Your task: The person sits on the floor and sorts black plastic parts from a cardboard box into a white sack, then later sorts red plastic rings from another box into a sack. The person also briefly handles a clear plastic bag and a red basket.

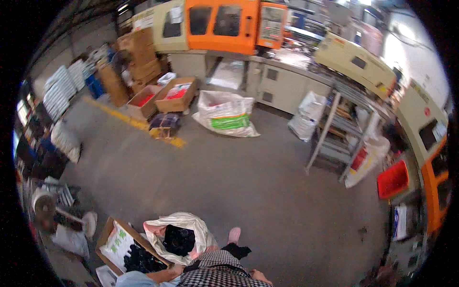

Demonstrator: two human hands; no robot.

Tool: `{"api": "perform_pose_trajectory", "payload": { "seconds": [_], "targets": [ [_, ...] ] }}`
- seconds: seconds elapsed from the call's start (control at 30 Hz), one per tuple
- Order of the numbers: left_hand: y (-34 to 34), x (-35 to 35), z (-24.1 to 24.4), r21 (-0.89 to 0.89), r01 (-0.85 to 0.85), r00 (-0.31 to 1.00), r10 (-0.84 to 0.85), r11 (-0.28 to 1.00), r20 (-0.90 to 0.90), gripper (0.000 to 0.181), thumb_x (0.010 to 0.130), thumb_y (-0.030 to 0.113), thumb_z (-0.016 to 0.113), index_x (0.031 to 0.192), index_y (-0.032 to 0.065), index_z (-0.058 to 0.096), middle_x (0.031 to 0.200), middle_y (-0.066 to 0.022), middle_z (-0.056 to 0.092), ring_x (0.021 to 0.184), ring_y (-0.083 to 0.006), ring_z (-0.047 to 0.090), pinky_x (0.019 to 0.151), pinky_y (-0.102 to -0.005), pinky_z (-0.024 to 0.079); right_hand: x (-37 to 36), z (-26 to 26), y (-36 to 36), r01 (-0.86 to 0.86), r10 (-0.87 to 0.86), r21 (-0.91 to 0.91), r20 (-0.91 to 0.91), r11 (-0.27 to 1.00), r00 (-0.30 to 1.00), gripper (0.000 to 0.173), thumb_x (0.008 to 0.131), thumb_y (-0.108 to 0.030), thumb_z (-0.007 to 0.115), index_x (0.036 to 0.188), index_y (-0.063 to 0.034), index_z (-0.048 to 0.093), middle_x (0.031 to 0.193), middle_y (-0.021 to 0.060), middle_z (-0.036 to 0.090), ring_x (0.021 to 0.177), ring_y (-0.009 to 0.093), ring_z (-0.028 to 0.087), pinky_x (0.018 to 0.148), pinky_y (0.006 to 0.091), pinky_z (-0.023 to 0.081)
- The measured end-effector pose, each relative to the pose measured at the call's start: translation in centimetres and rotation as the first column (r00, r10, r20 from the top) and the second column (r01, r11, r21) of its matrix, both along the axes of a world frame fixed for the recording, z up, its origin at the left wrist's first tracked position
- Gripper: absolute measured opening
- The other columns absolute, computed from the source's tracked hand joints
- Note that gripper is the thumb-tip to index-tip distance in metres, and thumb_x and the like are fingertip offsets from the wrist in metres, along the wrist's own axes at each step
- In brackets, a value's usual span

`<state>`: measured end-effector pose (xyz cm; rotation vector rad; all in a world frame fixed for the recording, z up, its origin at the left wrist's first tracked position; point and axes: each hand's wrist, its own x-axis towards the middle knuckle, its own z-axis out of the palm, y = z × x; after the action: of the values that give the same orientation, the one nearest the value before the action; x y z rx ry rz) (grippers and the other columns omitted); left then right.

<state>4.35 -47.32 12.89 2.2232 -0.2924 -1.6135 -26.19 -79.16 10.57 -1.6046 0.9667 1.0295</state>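
Observation:
My left hand (175, 269) is low in the picture, close to the near corner of a cardboard box (140, 241) and the side of a white woven sack (202, 226). Its fingers are mostly hidden, so a grip cannot be made out. Small black parts (143, 259) lie in the box beside a white bag (115, 239) with green writing. The sack stands with its mouth spread around a dark heap (179, 239). At the bottom edge, my right hand (260, 276) is beside my checked garment (222, 269), blurred and partly cut off.
A pedestal fan (45, 204) stands at left. Ahead are boxes with red parts (175, 94), a large woven sack (227, 114) and an orange-and-cream machine (218, 27). A metal step stand (339, 143) and a red crate (393, 180) are at right.

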Motion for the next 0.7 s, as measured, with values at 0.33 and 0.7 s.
{"api": "perform_pose_trajectory", "payload": {
  "seconds": [0.33,0.7],
  "targets": [
    [-14.6,10.3,-4.4,0.011,0.699,0.653,-0.645,0.715,0.398,0.014,0.072,0.018,0.055,0.082,0.0104,0.062,0.08,-0.0105,0.062,0.065,-0.0298,0.06,0.054,-0.0407,0.047,12.1,6.3,-21.8,0.236,-0.278,-0.243,-0.156,0.941,0.948,0.04,0.083,-0.033,0.054,0.115,-0.0086,0.053,0.119,0.0096,0.051,0.103,0.022,0.053,0.09,0.0354,0.041],
    [-29.7,32.9,3.0,-0.262,-0.817,0.57,0.786,0.513,-0.239,0.02,0.085,0.02,0.056,0.09,0.0016,0.055,0.068,-0.008,0.059,0.055,-0.0181,0.059,0.049,-0.0288,0.049,33.9,5.0,-42.4,0.137,-0.191,-0.238,-0.22,0.962,0.957,0.029,0.081,-0.024,0.053,0.103,-0.0063,0.059,0.105,0.009,0.058,0.091,0.02,0.056,0.077,0.0341,0.044]
  ]
}}
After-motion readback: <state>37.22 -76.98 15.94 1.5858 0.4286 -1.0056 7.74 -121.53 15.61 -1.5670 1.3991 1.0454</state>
